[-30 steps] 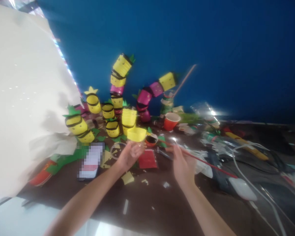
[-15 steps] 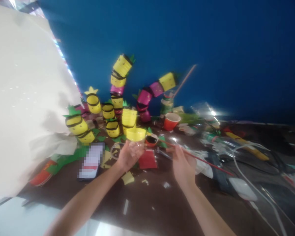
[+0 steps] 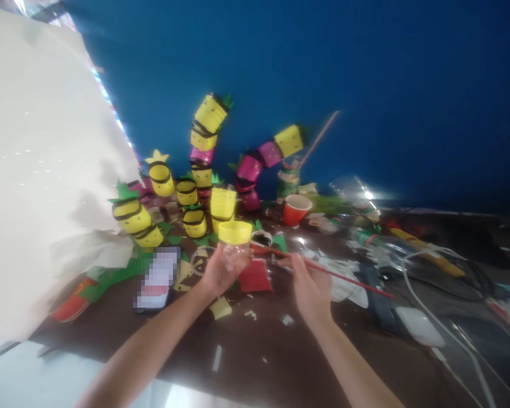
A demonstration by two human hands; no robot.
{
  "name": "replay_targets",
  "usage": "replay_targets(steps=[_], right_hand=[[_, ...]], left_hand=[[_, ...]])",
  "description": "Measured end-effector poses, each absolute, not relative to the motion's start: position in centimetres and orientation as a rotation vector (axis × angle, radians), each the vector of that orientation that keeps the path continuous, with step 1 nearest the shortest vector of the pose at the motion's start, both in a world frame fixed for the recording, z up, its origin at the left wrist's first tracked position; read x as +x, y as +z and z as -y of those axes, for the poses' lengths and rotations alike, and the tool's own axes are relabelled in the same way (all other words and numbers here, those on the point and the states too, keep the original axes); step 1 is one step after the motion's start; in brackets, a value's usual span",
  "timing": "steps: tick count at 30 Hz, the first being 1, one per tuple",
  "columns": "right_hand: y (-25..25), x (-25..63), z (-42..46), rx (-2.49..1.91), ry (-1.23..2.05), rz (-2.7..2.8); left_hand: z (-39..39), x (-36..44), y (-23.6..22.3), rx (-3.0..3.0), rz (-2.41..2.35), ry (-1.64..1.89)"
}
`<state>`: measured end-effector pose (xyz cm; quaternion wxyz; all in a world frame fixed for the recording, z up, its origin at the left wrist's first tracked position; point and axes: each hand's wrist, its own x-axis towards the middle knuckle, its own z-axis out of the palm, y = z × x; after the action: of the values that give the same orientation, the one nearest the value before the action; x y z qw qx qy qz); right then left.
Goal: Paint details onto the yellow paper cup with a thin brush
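Note:
My left hand [image 3: 222,271] is closed around the lower part of a clear plastic cup [image 3: 235,232] with a yellow upper band. Between the fingers of my right hand [image 3: 311,288] runs a long, thin red paintbrush [image 3: 352,277], its front end pointing left, close to the yellow cup. Whether the tip touches the cup is blurred. Just behind the brush sits a small cup with a dark inside [image 3: 262,238]. A red square sheet [image 3: 255,276] lies below it, between my hands.
Yellow and magenta cup figures [image 3: 204,141] stand along the blue wall. A red paper cup [image 3: 297,209] is behind my right hand. A phone [image 3: 158,279] lies left. Paper scraps [image 3: 221,307] dot the brown table. White cables [image 3: 440,306] and a yellow-handled tool [image 3: 433,255] lie right.
My right hand has shifted slightly left, and the paintbrush's front end has moved left and down towards the yellow cup. My left hand and its cup stay nearly in place.

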<state>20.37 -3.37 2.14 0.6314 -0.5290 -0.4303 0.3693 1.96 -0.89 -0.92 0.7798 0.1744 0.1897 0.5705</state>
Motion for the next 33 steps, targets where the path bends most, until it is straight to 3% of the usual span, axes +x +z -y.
replay_targets(steps=[5,11,19,26,33], right_hand=[[1.7,20.6,3.0,-1.205,0.792,0.919],[1.1,20.2,3.1,-1.064,0.959,0.873],[1.1,20.7,2.8,-1.19,0.8,0.928],[1.1,20.9,2.3,-0.792,1.073,0.807],[1.3,20.6,2.7,-0.821,1.111,0.875]], left_hand=[[0.8,2.0,-0.7,0.361,-0.422,1.273],[0.8,1.9,-1.5,0.378,-0.437,1.241],[0.8,1.8,-0.7,0.334,-0.435,1.236],[1.0,1.6,-0.6,0.283,-0.441,1.172],[1.0,1.7,-0.7,0.237,-0.461,1.146]])
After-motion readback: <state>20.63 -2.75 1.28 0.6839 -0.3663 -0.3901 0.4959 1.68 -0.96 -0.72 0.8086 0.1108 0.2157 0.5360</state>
